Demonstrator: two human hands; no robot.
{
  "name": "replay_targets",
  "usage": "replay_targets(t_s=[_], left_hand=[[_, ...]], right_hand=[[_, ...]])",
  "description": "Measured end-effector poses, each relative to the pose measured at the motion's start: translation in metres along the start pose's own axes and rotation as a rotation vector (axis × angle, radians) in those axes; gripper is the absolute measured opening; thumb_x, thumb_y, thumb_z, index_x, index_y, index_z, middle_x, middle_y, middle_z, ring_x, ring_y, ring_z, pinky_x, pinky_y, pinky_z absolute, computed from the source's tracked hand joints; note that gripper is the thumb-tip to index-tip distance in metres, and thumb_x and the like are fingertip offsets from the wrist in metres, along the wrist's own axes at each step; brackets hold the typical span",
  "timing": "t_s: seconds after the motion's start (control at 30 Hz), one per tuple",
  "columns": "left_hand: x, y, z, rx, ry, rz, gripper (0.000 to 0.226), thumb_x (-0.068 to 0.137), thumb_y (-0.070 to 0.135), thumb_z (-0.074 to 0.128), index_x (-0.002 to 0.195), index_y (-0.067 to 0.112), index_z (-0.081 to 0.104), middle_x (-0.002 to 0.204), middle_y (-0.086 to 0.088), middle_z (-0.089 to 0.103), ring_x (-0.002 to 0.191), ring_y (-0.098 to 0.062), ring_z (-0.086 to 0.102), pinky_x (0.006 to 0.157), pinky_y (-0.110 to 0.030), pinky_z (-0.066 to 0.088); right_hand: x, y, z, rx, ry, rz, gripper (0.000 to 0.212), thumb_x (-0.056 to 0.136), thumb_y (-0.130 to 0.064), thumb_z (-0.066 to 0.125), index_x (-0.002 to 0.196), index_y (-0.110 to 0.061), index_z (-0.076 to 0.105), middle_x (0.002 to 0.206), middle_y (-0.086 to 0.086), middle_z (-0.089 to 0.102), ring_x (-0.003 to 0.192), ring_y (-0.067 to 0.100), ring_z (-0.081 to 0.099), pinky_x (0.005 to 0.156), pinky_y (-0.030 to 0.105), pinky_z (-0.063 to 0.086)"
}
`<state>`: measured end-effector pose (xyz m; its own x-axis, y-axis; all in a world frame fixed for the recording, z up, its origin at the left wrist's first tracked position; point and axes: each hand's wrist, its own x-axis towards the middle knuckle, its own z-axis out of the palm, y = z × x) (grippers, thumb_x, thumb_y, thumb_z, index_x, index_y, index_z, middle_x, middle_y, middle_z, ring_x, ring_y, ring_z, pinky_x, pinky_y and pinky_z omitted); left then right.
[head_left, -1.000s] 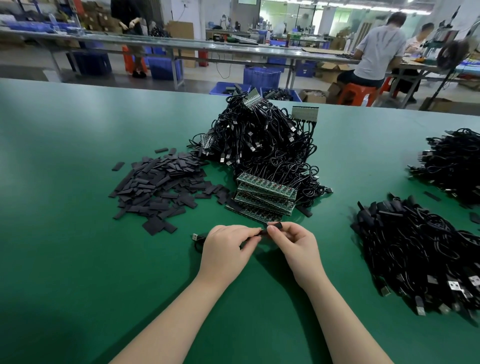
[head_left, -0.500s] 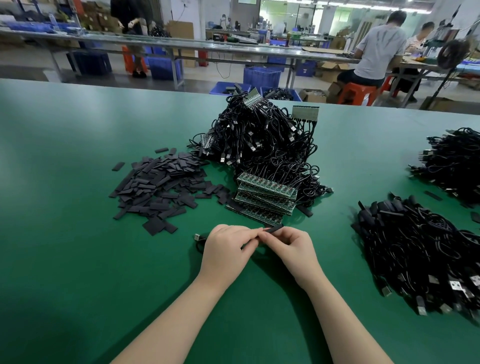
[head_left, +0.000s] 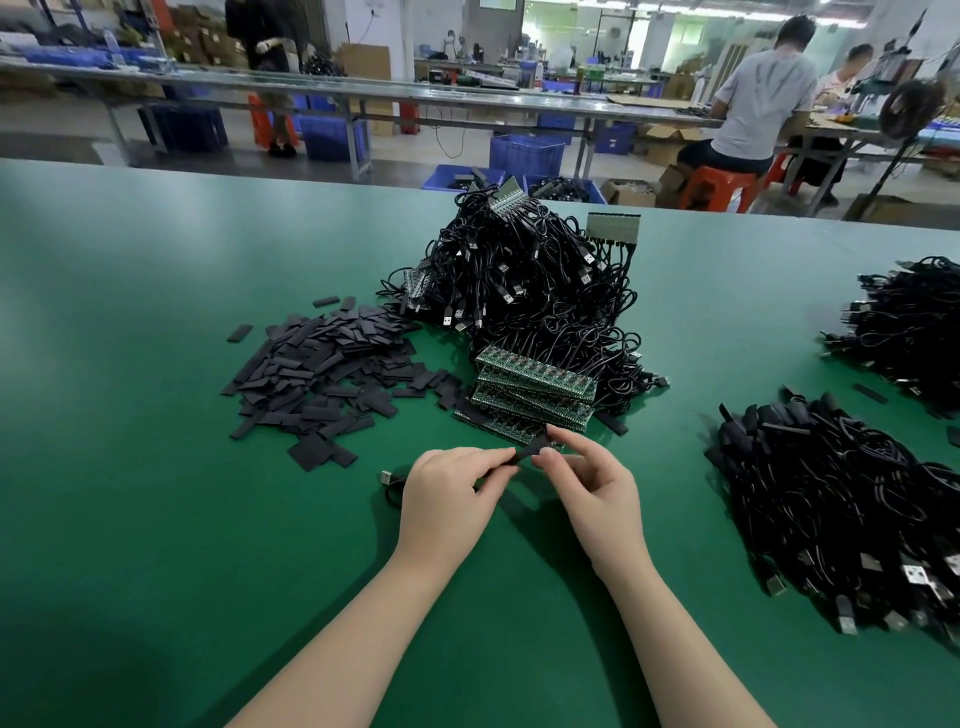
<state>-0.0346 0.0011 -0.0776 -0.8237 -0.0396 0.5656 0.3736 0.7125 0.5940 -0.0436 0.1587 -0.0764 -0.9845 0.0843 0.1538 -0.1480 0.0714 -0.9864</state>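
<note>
While between fingers (head_left: 493, 460), sleeve (head_left: 531, 450) left-right, aslant.

green table (head_left: 156, 519) with cable heaps (head_left: 524, 291), black sleeves (head_left: 327, 374), circuit boards (head_left: 535, 384)

This is a factory assembly hall for small electronics. The long green-matted work table (head_left: 156, 467) carries a large tangled heap of black USB cables (head_left: 519, 291), stacked strips of green circuit boards (head_left: 535, 384) and, to the left, a pile of flat black sleeve pieces (head_left: 327, 374); more black cable heaps (head_left: 841, 504) lie on the right. Far off stand long metal benches (head_left: 311, 96), blue plastic crates (head_left: 527, 153) and brown cardboard boxes (head_left: 366, 60). At far right, workers sit on orange plastic stools (head_left: 719, 187).
</note>
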Motion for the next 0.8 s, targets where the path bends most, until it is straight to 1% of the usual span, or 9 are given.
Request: replay_targets(t_s=[0.03, 0.07, 0.13, 0.2, 0.33, 0.5, 0.63, 0.73, 0.8], left_hand=[[0.0002, 0.0002, 0.0001, 0.001, -0.007, -0.003, 0.017, 0.081, 0.020, 0.079, 0.098, 0.021, 0.079, 0.087, 0.010, 0.075, 0.077, -0.007, 0.067, 0.078, -0.034, 0.052], [0.0003, 0.0005, 0.0004, 0.007, -0.017, 0.007, 0.017, 0.081, 0.021, 0.079, 0.098, 0.021, 0.078, 0.087, 0.010, 0.075, 0.077, -0.008, 0.068, 0.078, -0.034, 0.052], [0.0002, 0.0013, 0.0007, 0.030, -0.036, 0.049, 0.018, 0.080, 0.021, 0.080, 0.097, 0.021, 0.079, 0.087, 0.010, 0.075, 0.077, -0.009, 0.068, 0.078, -0.033, 0.052], [-0.0004, 0.0017, 0.0011, 0.051, -0.040, 0.082, 0.018, 0.078, 0.022, 0.081, 0.095, 0.021, 0.079, 0.086, 0.010, 0.075, 0.077, -0.009, 0.068, 0.077, -0.030, 0.050], [-0.0009, -0.0001, 0.0019, 0.046, -0.055, 0.097, 0.018, 0.076, 0.026, 0.081, 0.094, 0.023, 0.079, 0.084, 0.011, 0.075, 0.076, -0.008, 0.067, 0.076, -0.026, 0.047], [-0.0022, -0.0023, 0.0019, 0.022, -0.067, 0.105, 0.018, 0.075, 0.031, 0.079, 0.091, 0.023, 0.079, 0.082, 0.011, 0.075, 0.072, -0.008, 0.066, 0.073, -0.024, 0.045], [-0.0028, -0.0024, 0.0029, 0.038, -0.060, 0.102, 0.019, 0.075, 0.034, 0.078, 0.091, 0.025, 0.079, 0.081, 0.013, 0.075, 0.068, -0.005, 0.064, 0.072, -0.020, 0.042], [-0.0016, -0.0019, 0.0049, 0.055, -0.044, 0.096, 0.019, 0.075, 0.030, 0.082, 0.093, 0.025, 0.079, 0.084, 0.013, 0.075, 0.073, -0.004, 0.063, 0.073, -0.018, 0.040], [-0.0014, -0.0022, 0.0047, 0.049, -0.040, 0.091, 0.019, 0.075, 0.029, 0.082, 0.093, 0.025, 0.079, 0.084, 0.013, 0.075, 0.075, -0.004, 0.062, 0.073, -0.018, 0.041]], right_hand=[[0.0001, 0.0001, -0.0007, 0.022, 0.014, 0.014, 0.019, 0.090, -0.021, 0.071, 0.104, -0.033, 0.073, 0.083, 0.003, 0.077, 0.076, 0.023, 0.067, 0.071, 0.020, 0.051], [0.0001, 0.0000, -0.0009, 0.039, 0.019, 0.027, 0.017, 0.090, -0.020, 0.071, 0.102, -0.032, 0.074, 0.083, 0.004, 0.077, 0.080, 0.024, 0.070, 0.074, 0.020, 0.052], [0.0004, -0.0007, -0.0007, 0.064, 0.021, 0.035, 0.014, 0.091, -0.017, 0.071, 0.098, -0.028, 0.075, 0.083, 0.001, 0.078, 0.083, 0.014, 0.073, 0.074, 0.017, 0.054], [0.0011, -0.0014, -0.0012, 0.088, 0.040, 0.041, 0.010, 0.092, -0.016, 0.069, 0.094, -0.023, 0.076, 0.081, -0.002, 0.077, 0.081, 0.008, 0.073, 0.072, 0.013, 0.052], [0.0015, -0.0019, -0.0035, 0.110, 0.070, 0.045, 0.009, 0.092, -0.018, 0.069, 0.088, -0.019, 0.077, 0.079, -0.003, 0.077, 0.074, 0.004, 0.071, 0.068, 0.011, 0.050], [0.0013, -0.0026, -0.0028, 0.102, 0.012, 0.039, 0.013, 0.091, -0.019, 0.070, 0.081, -0.021, 0.077, 0.076, -0.002, 0.076, 0.069, 0.004, 0.069, 0.065, 0.013, 0.050], [0.0005, -0.0019, -0.0025, 0.094, 0.014, 0.038, 0.012, 0.092, -0.020, 0.068, 0.085, -0.023, 0.077, 0.077, -0.002, 0.076, 0.070, 0.005, 0.069, 0.065, 0.012, 0.050], [0.0003, -0.0004, -0.0020, 0.090, 0.012, 0.049, 0.011, 0.094, -0.019, 0.067, 0.097, -0.024, 0.076, 0.080, -0.003, 0.077, 0.075, 0.004, 0.071, 0.068, 0.012, 0.051], [0.0001, 0.0000, -0.0013, 0.055, -0.020, 0.056, 0.013, 0.093, -0.018, 0.068, 0.100, -0.028, 0.074, 0.079, -0.002, 0.077, 0.075, 0.006, 0.071, 0.069, 0.015, 0.053]])
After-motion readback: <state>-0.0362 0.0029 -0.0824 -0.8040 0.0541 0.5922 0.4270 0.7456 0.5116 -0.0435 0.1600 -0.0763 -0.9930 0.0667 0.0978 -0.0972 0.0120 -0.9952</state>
